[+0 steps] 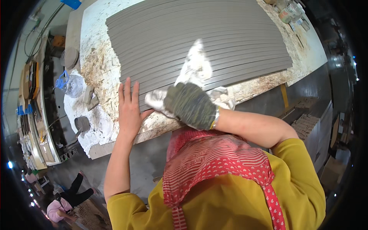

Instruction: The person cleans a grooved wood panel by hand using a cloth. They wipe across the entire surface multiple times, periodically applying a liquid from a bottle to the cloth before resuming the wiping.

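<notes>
The counter (96,69) is carrying everything here, its pale top stained and crusted, and most of it is being covered by a fanned stack of grey strips (199,38) lying side by side, their long edges stepping toward me. I am pressing my bare left hand (129,109) flat and open on the near left corner of the strips, gripping nothing, I judge to be keeping them from sliding. My gloved right hand (190,105) is clenching a white rag (196,69) and holding it down on the strips' near edge, the loose cloth trailing up across them. The strips' far side is lying open, while the counter's front edge is sitting right under my wrists. Off to the left, a clear bottle (73,85) and a small scraper (81,124) are resting well apart from both hands.
</notes>
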The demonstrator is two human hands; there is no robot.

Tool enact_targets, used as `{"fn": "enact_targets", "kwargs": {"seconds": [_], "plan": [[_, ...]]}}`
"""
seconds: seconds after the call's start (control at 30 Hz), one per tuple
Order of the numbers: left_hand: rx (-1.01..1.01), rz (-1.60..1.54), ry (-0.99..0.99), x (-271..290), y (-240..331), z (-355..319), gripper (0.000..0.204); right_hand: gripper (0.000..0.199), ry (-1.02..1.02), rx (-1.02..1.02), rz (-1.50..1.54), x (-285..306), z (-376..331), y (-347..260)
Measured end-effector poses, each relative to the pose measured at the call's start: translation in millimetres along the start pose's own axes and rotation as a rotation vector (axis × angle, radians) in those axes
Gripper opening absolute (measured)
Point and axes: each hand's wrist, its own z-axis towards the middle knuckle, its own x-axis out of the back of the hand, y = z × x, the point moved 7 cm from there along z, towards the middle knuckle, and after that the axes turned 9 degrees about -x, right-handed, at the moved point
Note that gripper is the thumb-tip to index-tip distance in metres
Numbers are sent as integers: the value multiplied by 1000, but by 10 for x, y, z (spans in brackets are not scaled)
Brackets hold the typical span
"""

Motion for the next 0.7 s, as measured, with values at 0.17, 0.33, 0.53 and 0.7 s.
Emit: {"fn": "enact_targets", "kwargs": {"seconds": [0.17,0.33,0.53,0.7], "plan": [[5,-24,13,-22,-78,-96,98,28,51,-56,80,30,-442,762],[25,-14,46,18,-16,-60,94,25,111,-194,40,117,-357,598],[-21,-164,186,-145,-204,-129,82,18,304,188,331,49,249,-262],[316,-585,332,-148,-352,-485,100,18,253,-403,349,456,-688,1257]]}}
